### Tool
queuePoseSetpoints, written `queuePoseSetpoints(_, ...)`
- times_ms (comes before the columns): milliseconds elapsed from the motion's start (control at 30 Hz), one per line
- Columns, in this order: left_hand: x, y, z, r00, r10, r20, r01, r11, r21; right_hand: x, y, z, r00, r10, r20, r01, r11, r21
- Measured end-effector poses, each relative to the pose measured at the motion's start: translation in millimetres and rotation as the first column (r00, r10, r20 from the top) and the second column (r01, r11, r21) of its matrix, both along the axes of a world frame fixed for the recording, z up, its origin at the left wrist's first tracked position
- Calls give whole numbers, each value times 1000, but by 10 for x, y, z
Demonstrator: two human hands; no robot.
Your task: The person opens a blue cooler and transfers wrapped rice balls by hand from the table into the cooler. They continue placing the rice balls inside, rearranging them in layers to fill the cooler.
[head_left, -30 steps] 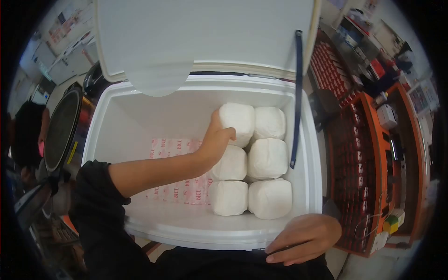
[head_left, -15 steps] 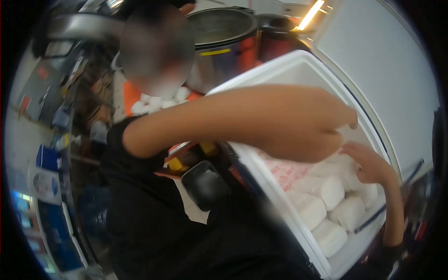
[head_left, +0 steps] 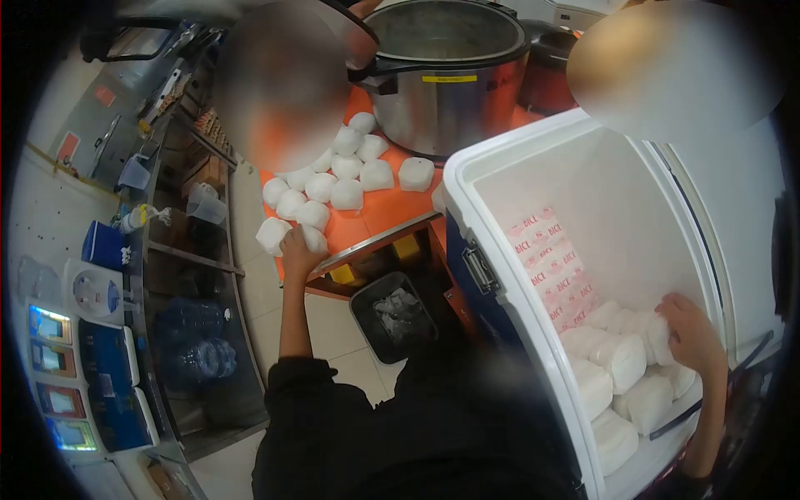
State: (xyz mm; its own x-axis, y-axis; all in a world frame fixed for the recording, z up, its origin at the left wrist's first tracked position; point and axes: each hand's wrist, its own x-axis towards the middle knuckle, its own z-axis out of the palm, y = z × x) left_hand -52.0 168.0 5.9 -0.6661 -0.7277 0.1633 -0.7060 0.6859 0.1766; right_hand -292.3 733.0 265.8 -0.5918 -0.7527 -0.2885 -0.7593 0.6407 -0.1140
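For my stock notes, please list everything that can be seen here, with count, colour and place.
cooler: one, white, lid open, right
cooler packets: several, white, stacked inside it
printed sheet: one, red lettering, cooler inner wall
table packets: about fifteen, white, on the orange table
rice cooker: one, steel, on table, top
bin: one, black, floor below table
left hand: touching packets at table edge
right hand: on a cooler packet
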Motion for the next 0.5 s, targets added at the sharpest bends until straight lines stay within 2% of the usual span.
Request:
queuePoseSetpoints(33, 3, -24, -13, 1000, -19, 2, 19, 1000, 8, 10, 6, -1, 1000, -19, 2, 19, 1000, 8)
queuePoseSetpoints(100, -50, -194, -29, 994, 82, 67, -95, 967, 237, 27, 93, -19, 989, 20, -148, -21, 1000, -8)
queuePoseSetpoints(167, 13, -303, -98, 993, -99, -68, 110, 976, 187, 93, 158, 43, 987, 13, -158, -11, 1000, 11)
queuePoseSetpoints(200, 57, -355, -113, 997, -74, -34, 80, 975, 206, 138, 207, 78, 988, -13, -155, 12, 1000, -5)
queuePoseSetpoints(233, 137, -488, -185, 989, -129, -66, 140, 968, 208, 195, 268, 128, 988, -39, -151, 36, 999, -25)
queuePoseSetpoints(267, 172, -428, -26, 994, -103, -47, 111, 966, 233, 266, 339, 203, 980, -66, -188, 64, 998, -20)
queuePoseSetpoints(300, 167, -288, 346, 997, -78, 13, 68, 931, 360, 375, 423, 254, 971, -88, -223, 87, 996, -18)
queuePoseSetpoints(333, 331, -537, 243, 986, 49, -160, 47, 837, 546, 505, 524, 324, 961, -156, -227, 158, 987, -8)
queuePoseSetpoints(367, 342, -353, 720, 958, -133, -254, 270, 720, 640, 621, 594, 403, 955, -206, -214, 203, 979, -36)
queuePoseSetpoints(400, 433, -59, 1016, 867, 96, -490, 324, 637, 699, 754, 610, 461, 949, -243, -202, 235, 970, -64)
queuePoseSetpoints(433, 484, 179, 1394, 807, 105, -581, 416, 597, 686, 864, 631, 526, 940, -276, -202, 270, 961, -60)
queuePoseSetpoints(500, 275, 785, 2083, 733, -39, -679, 622, 443, 645, 1095, 643, 648, 919, -362, -153, 350, 931, -99)
